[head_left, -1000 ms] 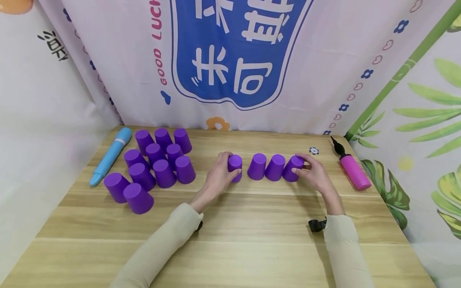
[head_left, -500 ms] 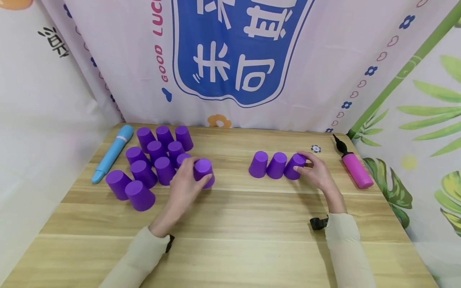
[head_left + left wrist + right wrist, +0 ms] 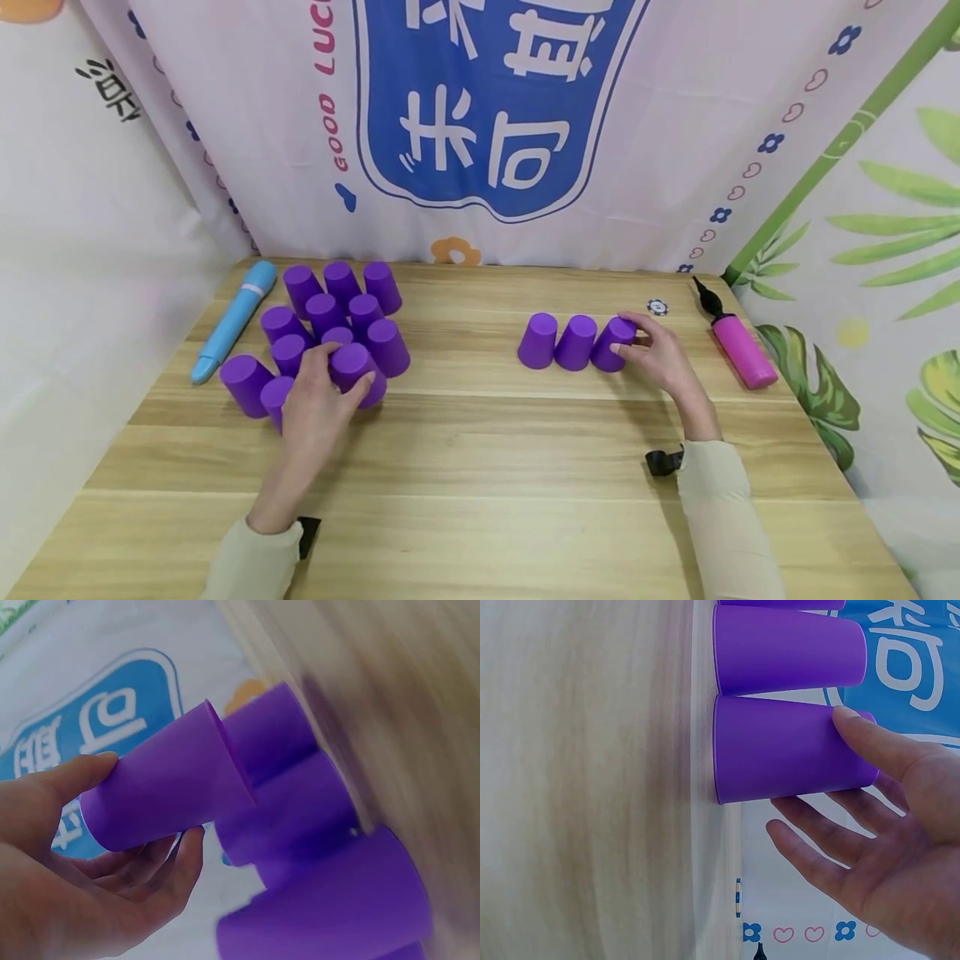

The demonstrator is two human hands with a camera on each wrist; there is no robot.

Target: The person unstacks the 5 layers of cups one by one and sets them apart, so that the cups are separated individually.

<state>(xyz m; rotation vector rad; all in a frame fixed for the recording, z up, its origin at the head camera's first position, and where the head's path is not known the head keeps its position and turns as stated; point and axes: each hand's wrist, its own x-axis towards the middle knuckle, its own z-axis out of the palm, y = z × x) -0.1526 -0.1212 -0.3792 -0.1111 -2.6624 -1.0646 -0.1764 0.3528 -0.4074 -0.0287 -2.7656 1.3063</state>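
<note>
My left hand (image 3: 315,408) grips an upside-down purple cup (image 3: 360,377) by its narrow end, fingers on one side and thumb on the other. In the left wrist view this held cup (image 3: 169,780) is off the table, in front of standing cups (image 3: 281,802). It partly hides the front of the left cluster of upside-down purple cups (image 3: 390,350). On the right, three more stand side by side in a row. My right hand (image 3: 663,358) holds the rightmost one (image 3: 609,348); in the right wrist view that cup's (image 3: 780,750) rim rests on the table.
A light-blue tube-shaped pump (image 3: 234,321) lies along the table's left side. At the right lie a pink hand pump (image 3: 744,352) with a black nozzle and a small round chip (image 3: 657,307). A printed cloth (image 3: 637,167) hangs behind the wooden table (image 3: 480,467).
My left hand has carried its cup from beside the row leftward to the front of the cluster. My right hand has stayed on the rightmost cup.
</note>
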